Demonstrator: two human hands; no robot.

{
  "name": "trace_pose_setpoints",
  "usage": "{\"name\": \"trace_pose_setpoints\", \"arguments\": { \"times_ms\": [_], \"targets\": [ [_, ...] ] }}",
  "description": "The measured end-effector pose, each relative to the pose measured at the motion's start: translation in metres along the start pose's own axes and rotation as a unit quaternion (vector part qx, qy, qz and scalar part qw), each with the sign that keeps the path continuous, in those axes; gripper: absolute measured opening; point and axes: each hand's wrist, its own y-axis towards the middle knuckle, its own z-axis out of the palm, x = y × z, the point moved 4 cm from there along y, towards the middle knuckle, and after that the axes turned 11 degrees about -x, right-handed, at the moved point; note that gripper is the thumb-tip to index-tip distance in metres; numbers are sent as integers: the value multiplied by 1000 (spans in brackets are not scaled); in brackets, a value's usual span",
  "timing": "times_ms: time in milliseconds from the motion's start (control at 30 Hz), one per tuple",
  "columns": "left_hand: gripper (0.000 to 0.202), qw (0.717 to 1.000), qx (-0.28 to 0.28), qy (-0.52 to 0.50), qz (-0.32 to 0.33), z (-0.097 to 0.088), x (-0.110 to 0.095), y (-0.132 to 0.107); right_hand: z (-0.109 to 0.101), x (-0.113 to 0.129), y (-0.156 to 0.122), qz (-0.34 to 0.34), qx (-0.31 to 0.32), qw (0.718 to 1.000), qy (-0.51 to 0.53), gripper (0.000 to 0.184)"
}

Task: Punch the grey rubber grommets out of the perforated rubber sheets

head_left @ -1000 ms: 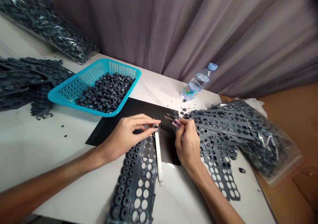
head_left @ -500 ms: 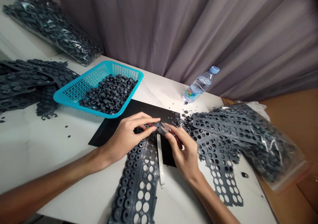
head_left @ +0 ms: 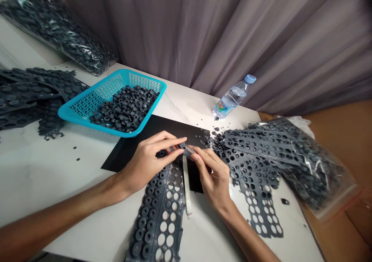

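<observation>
Between the fingertips of my left hand [head_left: 152, 153], a small dark rubber piece [head_left: 182, 146] is pinched over a black mat [head_left: 192, 129]. My right hand [head_left: 214, 173] grips small snips [head_left: 190, 149], their blades touching or close to that piece; the handle is hidden in the fingers. Below my left hand lies a dark rubber sheet [head_left: 145, 211] with rows of ring-shaped parts on its left side and mostly open holes on its right. Alongside the sheet is a thin pale strip [head_left: 186, 188].
A blue basket [head_left: 87, 127] of loose rubber pieces stands left of the mat. Behind it is a filled plastic bag [head_left: 66, 33]; more sheets [head_left: 23, 95] lie at far left. Right are a water bottle [head_left: 232, 98], punched sheets [head_left: 261, 149] and another bag [head_left: 314, 169].
The snips' blades have come together at the rubber piece, and my right fingers have closed in. My left hand holds its pinch; the whole view has shifted slightly.
</observation>
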Motion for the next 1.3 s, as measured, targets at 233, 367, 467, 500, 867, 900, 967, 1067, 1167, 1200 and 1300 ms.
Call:
{"name": "trace_pose_setpoints", "arguments": {
  "times_ms": [233,367,467,500,867,900,967,1067,1167,1200,1300],
  "targets": [
    [33,1000,3,-5,-2,1,-1,-1,1,-3,-1,6,-5,1000,2,28],
    [32,1000,9,-3,-5,2,-1,-3,1,-5,-3,6,0,1000,1,29],
    [32,1000,13,-4,-12,2,0,-4,1,-6,-3,5,-6,1000,0,29],
    [32,1000,13,-5,-14,2,0,-4,1,-6,-3,3,-7,1000,0,29],
    [31,999,15,-13,-30,3,1,-3,-2,-2,0,-1,-27,1000,-14,25],
    [31,999,15,-10,-30,2,1,-2,-3,-4,0,1,-33,999,-20,25],
    [29,999,18,-4,-32,2,0,-1,-6,-10,2,9,-43,998,-40,25],
    [29,999,25,-6,-44,2,-1,0,-10,-22,5,36,-46,995,-84,29],
    [30,998,25,-13,-56,1,-1,2,-11,-35,7,70,-32,988,-131,33],
    [30,998,24,-12,-59,0,-1,2,-10,-38,7,79,-23,986,-147,33],
    [25,998,19,-4,-65,-1,-1,4,-6,-45,4,87,4,975,-206,36]
  ]
}}
